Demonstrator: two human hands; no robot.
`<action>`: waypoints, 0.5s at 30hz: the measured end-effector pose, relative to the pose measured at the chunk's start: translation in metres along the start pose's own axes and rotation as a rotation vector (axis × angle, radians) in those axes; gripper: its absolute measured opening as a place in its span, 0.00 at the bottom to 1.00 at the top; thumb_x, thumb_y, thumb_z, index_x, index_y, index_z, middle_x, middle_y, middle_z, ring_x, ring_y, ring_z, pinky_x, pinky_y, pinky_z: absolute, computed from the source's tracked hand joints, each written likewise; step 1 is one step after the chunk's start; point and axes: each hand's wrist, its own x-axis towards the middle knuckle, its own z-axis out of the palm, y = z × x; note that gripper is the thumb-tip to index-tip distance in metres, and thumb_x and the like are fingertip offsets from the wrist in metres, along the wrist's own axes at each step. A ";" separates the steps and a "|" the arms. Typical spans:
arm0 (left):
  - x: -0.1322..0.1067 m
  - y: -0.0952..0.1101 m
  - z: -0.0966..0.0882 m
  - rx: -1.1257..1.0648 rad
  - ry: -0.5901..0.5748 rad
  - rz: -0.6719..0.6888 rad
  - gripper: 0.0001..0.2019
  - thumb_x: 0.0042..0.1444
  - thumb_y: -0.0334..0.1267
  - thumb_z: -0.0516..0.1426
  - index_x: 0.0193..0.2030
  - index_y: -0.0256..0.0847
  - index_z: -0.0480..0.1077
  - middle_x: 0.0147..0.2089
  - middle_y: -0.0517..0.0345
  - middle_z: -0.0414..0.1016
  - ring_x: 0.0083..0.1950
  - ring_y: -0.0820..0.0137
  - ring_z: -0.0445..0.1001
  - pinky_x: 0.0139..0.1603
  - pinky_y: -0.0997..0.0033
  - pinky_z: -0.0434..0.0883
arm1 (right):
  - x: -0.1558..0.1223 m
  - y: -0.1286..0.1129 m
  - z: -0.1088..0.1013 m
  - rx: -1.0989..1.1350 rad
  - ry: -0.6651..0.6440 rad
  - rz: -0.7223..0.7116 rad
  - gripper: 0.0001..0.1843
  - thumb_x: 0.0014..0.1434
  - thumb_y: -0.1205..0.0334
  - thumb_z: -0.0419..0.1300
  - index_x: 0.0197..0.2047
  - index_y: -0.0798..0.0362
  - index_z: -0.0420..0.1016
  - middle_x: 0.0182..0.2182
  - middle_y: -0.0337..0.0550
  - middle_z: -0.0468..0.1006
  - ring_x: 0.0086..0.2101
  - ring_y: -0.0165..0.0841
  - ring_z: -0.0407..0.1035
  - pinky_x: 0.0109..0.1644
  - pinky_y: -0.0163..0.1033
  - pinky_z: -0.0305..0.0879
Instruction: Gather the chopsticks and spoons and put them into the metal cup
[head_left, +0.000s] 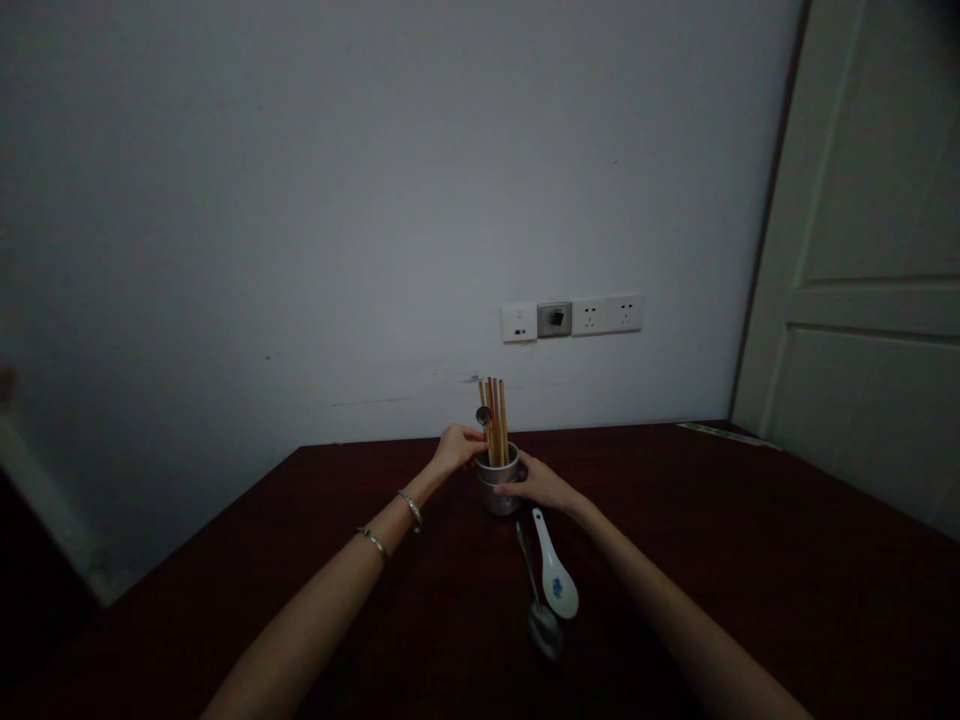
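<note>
A metal cup (499, 500) stands upright on the dark red table, holding several wooden chopsticks (502, 420). My right hand (541, 483) grips the cup from its right side, with the thumb across the front. At the cup's left rim, my left hand (459, 447) has its fingertips closed on a small spoon (484, 414). That spoon's round bowl points up against the chopsticks; its lower handle is hidden. Nearer to me lie a white ceramic spoon (556, 580) with a blue mark and a metal spoon (545, 632), side by side.
The dark red table (630, 470) meets a pale wall (375, 250) behind the cup. Sockets and a switch (589, 317) are set in that wall. A panelled door (862, 300) stands at the right. A thin patterned strip (727, 434) lies along the table's back right edge.
</note>
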 end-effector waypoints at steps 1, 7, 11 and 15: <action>0.001 -0.001 0.000 -0.004 -0.003 -0.001 0.09 0.46 0.37 0.58 0.33 0.32 0.74 0.17 0.62 0.66 0.15 0.80 0.60 0.14 0.81 0.57 | 0.000 0.000 0.000 0.000 0.002 -0.002 0.41 0.37 0.56 0.68 0.55 0.51 0.60 0.47 0.46 0.71 0.46 0.40 0.66 0.52 0.49 0.60; 0.000 0.000 0.001 -0.009 0.015 -0.002 0.09 0.46 0.36 0.58 0.33 0.32 0.73 0.18 0.62 0.67 0.15 0.80 0.60 0.15 0.81 0.57 | 0.000 -0.002 0.001 0.021 0.002 0.003 0.42 0.37 0.56 0.68 0.55 0.51 0.60 0.47 0.46 0.71 0.45 0.40 0.66 0.51 0.48 0.60; -0.002 0.003 0.001 -0.010 -0.002 -0.013 0.10 0.47 0.36 0.58 0.35 0.32 0.73 0.18 0.62 0.67 0.15 0.80 0.60 0.15 0.81 0.58 | 0.000 -0.001 0.001 0.027 0.005 0.018 0.42 0.36 0.57 0.68 0.55 0.52 0.60 0.46 0.46 0.71 0.45 0.40 0.66 0.51 0.48 0.60; -0.004 0.005 -0.001 -0.013 -0.011 -0.026 0.11 0.47 0.37 0.58 0.36 0.32 0.73 0.18 0.62 0.67 0.15 0.80 0.62 0.15 0.81 0.59 | 0.000 -0.001 0.000 0.037 0.003 0.025 0.41 0.36 0.57 0.68 0.55 0.51 0.61 0.46 0.46 0.72 0.46 0.40 0.66 0.52 0.48 0.60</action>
